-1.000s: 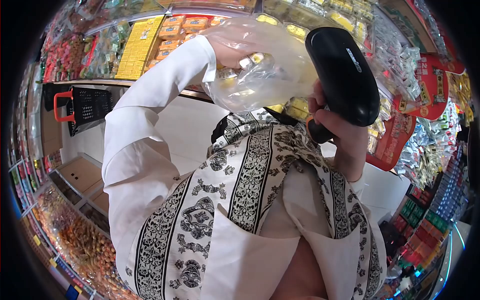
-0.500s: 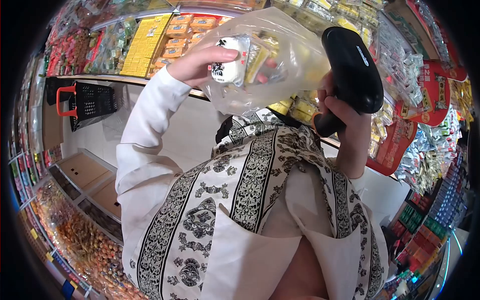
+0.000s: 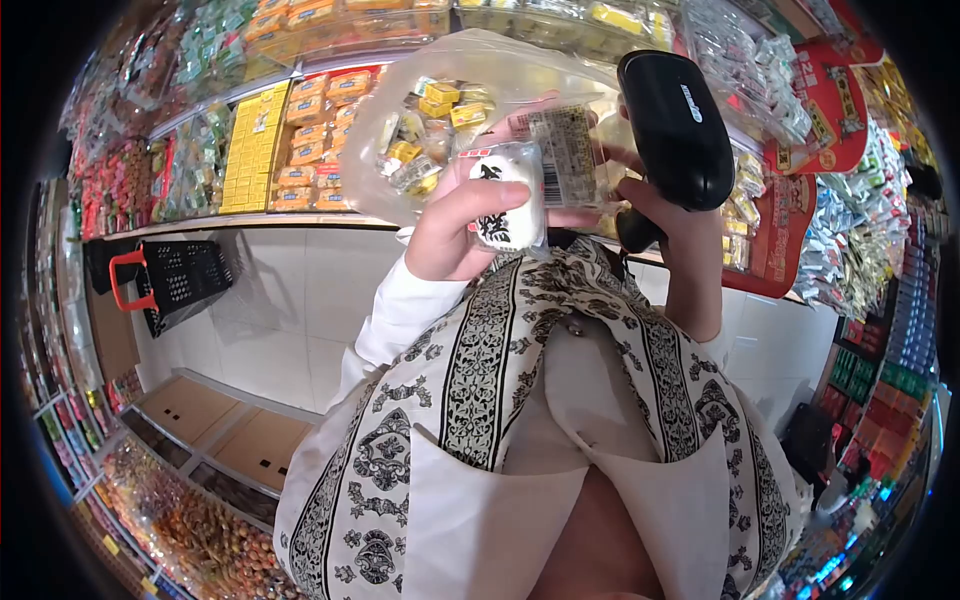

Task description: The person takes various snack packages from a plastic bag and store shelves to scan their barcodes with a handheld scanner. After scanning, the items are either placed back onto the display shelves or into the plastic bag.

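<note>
My left hand (image 3: 450,225) is closed on a white wrapped snack packet (image 3: 520,225) with black characters, the thumb lying across its front. Just behind it, a clear-wrapped packet (image 3: 562,160) shows its printed back with a barcode; its exact support is partly hidden. In my right hand (image 3: 665,215) is a black barcode scanner (image 3: 675,130), gripped by its handle, its head raised beside the packets. A translucent plastic bag (image 3: 375,120) spreads behind both hands, with several small yellow-wrapped pieces (image 3: 440,105) inside.
Shelves of packaged snacks run along the far side, with yellow boxes (image 3: 250,150) and orange packs (image 3: 310,125). A black shopping basket (image 3: 185,280) with red handles stands on the floor at left. Cardboard boxes (image 3: 190,410) and bulk sweets (image 3: 190,510) sit lower left. Red signs (image 3: 790,235) edge the right shelf.
My left hand has moved right and down with the white packet, closer to the scanner. The barcode side of the other packet now shows. The bag has shifted left, and the scanner slightly left.
</note>
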`<state>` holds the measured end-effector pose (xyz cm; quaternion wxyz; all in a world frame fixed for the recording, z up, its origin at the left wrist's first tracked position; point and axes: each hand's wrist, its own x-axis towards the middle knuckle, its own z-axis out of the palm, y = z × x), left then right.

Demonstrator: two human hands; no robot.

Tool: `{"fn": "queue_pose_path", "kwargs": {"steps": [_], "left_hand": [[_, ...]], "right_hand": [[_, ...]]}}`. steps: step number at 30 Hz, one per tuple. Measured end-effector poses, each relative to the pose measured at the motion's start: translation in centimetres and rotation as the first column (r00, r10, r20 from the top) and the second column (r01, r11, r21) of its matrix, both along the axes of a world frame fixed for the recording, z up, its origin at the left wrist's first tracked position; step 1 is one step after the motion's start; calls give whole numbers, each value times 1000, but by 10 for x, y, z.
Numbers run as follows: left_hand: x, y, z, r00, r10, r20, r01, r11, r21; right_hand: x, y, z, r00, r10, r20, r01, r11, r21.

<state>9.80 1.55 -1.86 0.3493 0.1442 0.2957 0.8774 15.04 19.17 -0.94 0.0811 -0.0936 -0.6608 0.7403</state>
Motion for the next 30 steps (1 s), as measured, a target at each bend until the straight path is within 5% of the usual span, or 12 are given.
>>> {"fn": "queue_pose_path", "kwargs": {"steps": [3,7,11,13,16,19,21,24,26,30], "left_hand": [[4,20,-5,995,-92,-31,94,994,63],[8,45,-1,970,-190,-151,182,981,-67],[15,76,-2,947,-265,-183,248,963,-108],[24,94,-7,954,-256,-156,243,965,-97],[32,129,-27,978,-174,118,180,983,-43],[44,149,-35,993,27,112,-1,975,-223],[52,167,-41,1000,27,9,-24,962,-274],[59,188,-53,976,22,219,35,967,-254],[53,194,-71,883,-182,433,231,971,-62],[59,205,-70,923,-37,384,104,982,-156]], "right_hand": [[17,7,8,999,-11,-52,15,997,70],[32,23,-3,998,-64,21,65,998,-21],[51,38,-10,968,-234,-87,232,972,-34],[63,47,-12,954,-294,-66,287,954,-91],[74,69,-16,939,-339,-64,342,939,44],[80,82,-13,945,-326,-20,324,942,-84],[84,100,-19,967,-235,-98,246,962,116],[91,128,-27,973,-194,-125,192,981,-27],[98,143,-26,988,-124,-88,88,939,-332],[117,175,-29,999,26,-33,-36,925,-378]]}}
